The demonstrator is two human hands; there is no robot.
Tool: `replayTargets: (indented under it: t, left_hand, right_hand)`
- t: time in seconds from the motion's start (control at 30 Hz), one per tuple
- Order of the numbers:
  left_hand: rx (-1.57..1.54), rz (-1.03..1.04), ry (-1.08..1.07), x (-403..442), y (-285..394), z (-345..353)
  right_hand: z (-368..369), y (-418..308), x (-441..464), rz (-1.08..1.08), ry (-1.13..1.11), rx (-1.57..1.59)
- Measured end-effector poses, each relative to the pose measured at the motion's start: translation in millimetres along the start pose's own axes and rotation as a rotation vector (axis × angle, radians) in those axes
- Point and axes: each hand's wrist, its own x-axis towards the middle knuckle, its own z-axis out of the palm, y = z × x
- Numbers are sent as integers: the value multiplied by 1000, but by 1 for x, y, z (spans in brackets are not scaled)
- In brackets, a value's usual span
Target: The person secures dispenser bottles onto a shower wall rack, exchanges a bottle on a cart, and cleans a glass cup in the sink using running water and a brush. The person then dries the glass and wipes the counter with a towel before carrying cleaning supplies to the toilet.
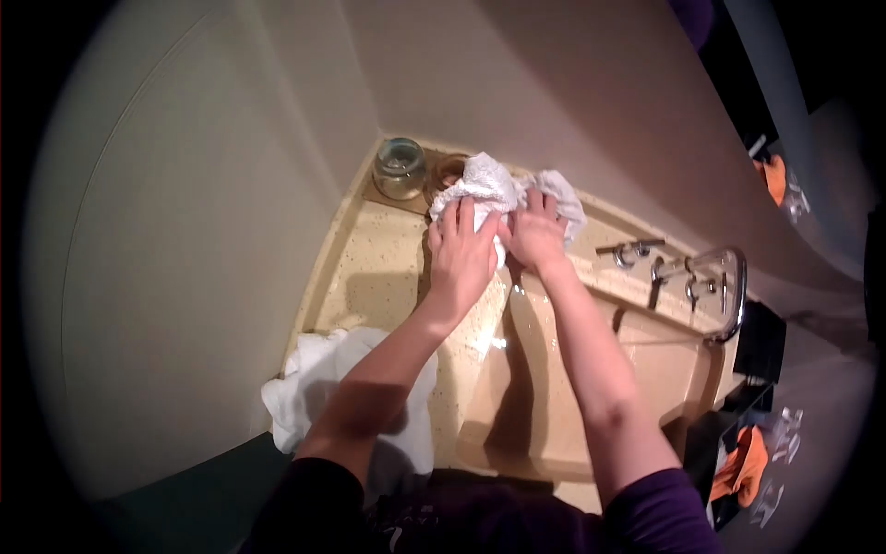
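Note:
A crumpled white cloth (489, 185) is bunched up at the back of the counter, beside the sink. My left hand (461, 263) grips its near left side, fingers pointing away from me. Close to it, my right hand (538, 235) has its fingers over the right part of the cloth (568, 198). Behind the cloth stands a round brown object (447, 173), partly covered, so I cannot make out its kind. To its left is a clear glass jar (400, 175) on a brown tray (392, 201).
The cream speckled counter (378, 242) holds a sink basin (591, 369) with a chrome faucet (729, 295) at the right. A white towel (323, 369) drapes over the front left edge. Walls rise behind and left. Something orange (741, 466) lies at lower right.

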Motion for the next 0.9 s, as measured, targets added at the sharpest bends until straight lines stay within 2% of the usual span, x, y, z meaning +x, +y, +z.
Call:
replayTargets:
  t: [0.03, 0.13, 0.17, 0.23, 0.3, 0.37, 0.4, 0.47, 0.53, 0.57, 0.6, 0.67, 0.73, 0.77, 0.87, 0.9]
  left_hand:
    - [30, 30, -101, -4, 2, 1]
    - [-7, 15, -197, -28, 3, -3]
    - [-58, 5, -194, -37, -1, -11]
    - [-163, -221, -535, -49, -2, -45]
    - [-216, -364, -704, -61, -8, -80]
    - [-274, -417, -718, -77, -25, -93]
    - [-450, -501, -688, -80, -31, -101]
    - [-798, -679, -611, -81, -36, -119]
    - [-889, -628, -356, -76, -25, -124]
    - [-930, -603, -229, -76, -19, -125]
    - [-786, -497, -164, -73, -21, -117]
    - [-504, -279, -32, -62, -35, -81]
    - [-227, -68, -228, -63, -43, -42]
    - [-208, -118, -203, -62, -36, -32]
    - [-314, -157, -210, -60, -37, -24]
    - [-408, -102, -315, -58, -41, -33]
  right_hand:
    - [2, 6, -2, -53, 40, -31]
    - [10, 5, -17, -101, 101, 40]
    - [28, 8, -30, -210, 269, 59]
    - [15, -9, -72, -243, 163, 136]
    - [12, -29, -105, -337, 106, 169]
    - [6, -41, -121, -403, 11, 383]
    - [2, -44, -124, -433, 8, 526]
    - [-15, -52, -121, -464, 193, 717]
    - [-22, -58, -110, -538, 367, 836]
    - [-29, -56, -100, -532, 359, 708]
    - [-35, -52, -90, -527, 352, 581]
    - [11, -32, -67, -364, 367, 408]
    - [34, -27, -60, -262, 374, 321]
    - [35, -28, -59, -248, 372, 322]
    - [34, -32, -79, -207, 313, 316]
    - [30, -35, -92, -189, 264, 337]
